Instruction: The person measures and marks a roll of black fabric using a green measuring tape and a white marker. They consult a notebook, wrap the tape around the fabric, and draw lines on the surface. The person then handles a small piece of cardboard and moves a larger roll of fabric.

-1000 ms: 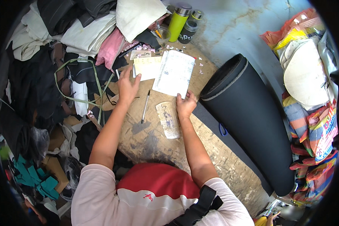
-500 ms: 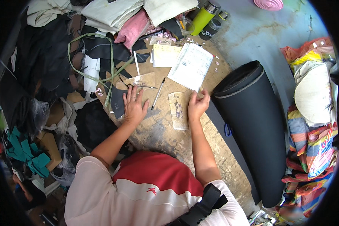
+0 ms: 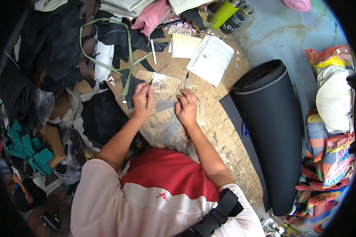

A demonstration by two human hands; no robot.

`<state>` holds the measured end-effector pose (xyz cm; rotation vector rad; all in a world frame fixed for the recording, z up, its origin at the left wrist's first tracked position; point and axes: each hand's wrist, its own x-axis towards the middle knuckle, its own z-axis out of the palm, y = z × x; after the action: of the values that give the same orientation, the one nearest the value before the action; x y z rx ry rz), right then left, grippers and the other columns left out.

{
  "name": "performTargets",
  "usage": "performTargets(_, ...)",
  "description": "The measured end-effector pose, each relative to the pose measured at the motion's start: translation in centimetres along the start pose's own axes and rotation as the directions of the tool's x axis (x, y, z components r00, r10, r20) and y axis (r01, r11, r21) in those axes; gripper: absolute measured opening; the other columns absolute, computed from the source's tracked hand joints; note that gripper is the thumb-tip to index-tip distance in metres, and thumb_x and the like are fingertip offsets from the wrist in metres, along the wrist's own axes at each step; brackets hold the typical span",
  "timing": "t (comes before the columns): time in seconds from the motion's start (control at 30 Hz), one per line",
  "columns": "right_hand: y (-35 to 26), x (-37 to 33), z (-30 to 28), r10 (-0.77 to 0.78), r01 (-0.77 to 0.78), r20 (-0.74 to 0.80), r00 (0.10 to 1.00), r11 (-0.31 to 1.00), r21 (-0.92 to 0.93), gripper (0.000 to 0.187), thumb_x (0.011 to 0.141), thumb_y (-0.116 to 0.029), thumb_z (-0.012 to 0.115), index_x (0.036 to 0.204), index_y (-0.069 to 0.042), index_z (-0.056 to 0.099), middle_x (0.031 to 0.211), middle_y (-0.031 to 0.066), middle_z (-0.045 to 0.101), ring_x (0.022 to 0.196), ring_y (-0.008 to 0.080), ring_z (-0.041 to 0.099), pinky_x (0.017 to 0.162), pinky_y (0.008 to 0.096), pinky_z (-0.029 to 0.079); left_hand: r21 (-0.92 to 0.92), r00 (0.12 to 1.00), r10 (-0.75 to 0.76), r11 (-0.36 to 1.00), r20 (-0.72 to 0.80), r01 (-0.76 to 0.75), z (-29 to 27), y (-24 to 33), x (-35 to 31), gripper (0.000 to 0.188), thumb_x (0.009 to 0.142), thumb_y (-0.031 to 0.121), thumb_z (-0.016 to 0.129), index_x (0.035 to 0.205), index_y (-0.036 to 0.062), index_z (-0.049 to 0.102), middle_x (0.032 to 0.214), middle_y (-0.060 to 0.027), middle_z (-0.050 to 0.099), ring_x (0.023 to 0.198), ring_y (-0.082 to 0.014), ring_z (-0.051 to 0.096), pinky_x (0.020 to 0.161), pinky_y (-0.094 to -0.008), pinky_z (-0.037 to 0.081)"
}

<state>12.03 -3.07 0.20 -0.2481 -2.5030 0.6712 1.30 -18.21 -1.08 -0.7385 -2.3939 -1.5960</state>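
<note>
On the worktable, my right hand is closed around the lower end of a pen, its upper part sticking out past the fingers. It partly covers a brown card with handwriting. My left hand has its fingers drawn together; a small dark tip shows just above them, and what it belongs to is hidden. Beyond that hand lies a second brown marked card. Farther off are a written-on open notebook, a yellow paper and a white stick.
At right, a large black rolled sheet lies along the table beside colourful bags. Dark fabric scraps and a looped green strap crowd the left. A green bottle and black jar stand at the back.
My right hand has moved left from the notebook's lower edge and taken hold of the pen. My left hand's spread fingers have drawn together, and the dark item beneath them has left the card.
</note>
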Motion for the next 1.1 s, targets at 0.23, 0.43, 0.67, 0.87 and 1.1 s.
performTargets(0.23, 0.4, -0.6, 0.4, 0.042, -0.041, 0.041, 0.998, 0.999, -0.007, 0.025, 0.068, 0.001, 0.06, 0.093, -0.001, 0.061, 0.11, 0.0142, 0.054, 0.112, 0.0334, 0.047, 0.095, 0.0434, 0.039, -0.449, 0.894, -0.422, 0.835, -0.151, 0.318, -1.7, -2.3, 1.1, 0.044, 0.101, 0.027, 0.03, 0.103, -0.0072, 0.058, 0.105, -0.0145, 0.056, 0.096, -0.0211, 0.058, 0.08, -0.0312, 0.053)
performTargets(0.43, -0.6, 0.7, -0.4, 0.055, -0.054, 0.011, 0.998, 0.995, -0.08, 0.02, 0.07, -0.006, 0.064, 0.089, -0.004, 0.062, 0.098, 0.0118, 0.059, 0.099, 0.0303, 0.052, 0.085, 0.0416, 0.042, -0.285, 0.943, -0.299, 0.926, -0.149, 0.249, -1.5, -1.6, 1.0, 0.044, 0.1, 0.027, 0.028, 0.106, -0.0079, 0.055, 0.101, -0.0166, 0.058, 0.089, -0.0251, 0.061, 0.078, -0.0327, 0.053)
performTargets(0.67, -2.6, 9.2, 4.0, 0.056, -0.048, 0.093, 0.994, 0.995, -0.084, 0.018, 0.079, -0.015, 0.062, 0.094, -0.006, 0.064, 0.096, 0.0126, 0.062, 0.09, 0.0305, 0.055, 0.08, 0.0407, 0.045, 0.026, 0.999, -0.038, 0.999, 0.003, 0.038, -1.6, -0.4, 1.3, 0.028, 0.094, 0.013, 0.039, 0.097, -0.0042, 0.06, 0.093, -0.0208, 0.06, 0.086, -0.0354, 0.059, 0.078, -0.0388, 0.047)
performTargets(0.87, -3.4, 13.8, 7.7, 0.22, -0.121, 0.454, 0.863, 0.964, -0.236, 0.021, 0.078, -0.013, 0.058, 0.096, -0.004, 0.064, 0.104, 0.0165, 0.061, 0.096, 0.0329, 0.058, 0.081, 0.041, 0.048, 0.037, 0.999, -0.034, 0.999, -0.018, 0.035, -1.4, 0.0, 1.5, 0.023, 0.092, 0.013, 0.045, 0.094, -0.0032, 0.061, 0.091, -0.0195, 0.061, 0.085, -0.0351, 0.059, 0.077, -0.0386, 0.047)
performTargets(1.1, -1.2, 10.6, 2.5, 0.515, -0.594, 0.402, 0.757, 0.799, 0.095, 0.016, 0.07, -0.005, 0.062, 0.084, 0.001, 0.063, 0.072, 0.0162, 0.064, 0.071, 0.0244, 0.064, 0.066, 0.0349, 0.051, 0.033, 1.0, -0.014, 0.999, 0.015, 0.014, -1.0, -0.9, 1.2, 0.022, 0.084, 0.018, 0.062, 0.096, -0.0009, 0.061, 0.09, -0.0145, 0.06, 0.081, -0.0287, 0.059, 0.075, -0.0356, 0.047)
